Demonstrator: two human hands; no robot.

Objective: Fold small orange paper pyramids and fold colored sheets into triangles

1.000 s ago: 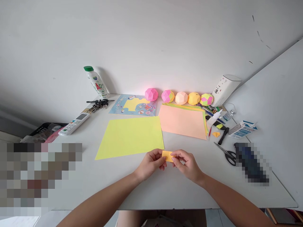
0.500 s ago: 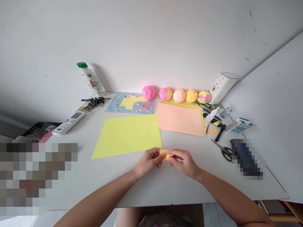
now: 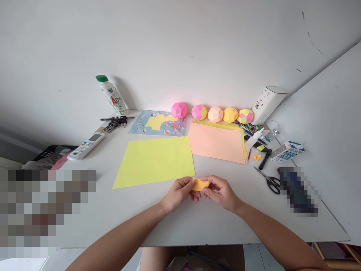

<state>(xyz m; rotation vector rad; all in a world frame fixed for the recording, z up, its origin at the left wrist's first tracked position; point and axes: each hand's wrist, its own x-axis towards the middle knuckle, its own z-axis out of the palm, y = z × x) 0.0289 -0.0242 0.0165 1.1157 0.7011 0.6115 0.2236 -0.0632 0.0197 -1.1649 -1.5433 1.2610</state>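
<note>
Shifted outward, the right hand is closed on the orange paper piece at three o'clock; nine o'clock is pinched by the left hand.

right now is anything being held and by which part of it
Yes: a small orange paper piece. The left hand pinches its left end, and the right hand has its right end.
</note>
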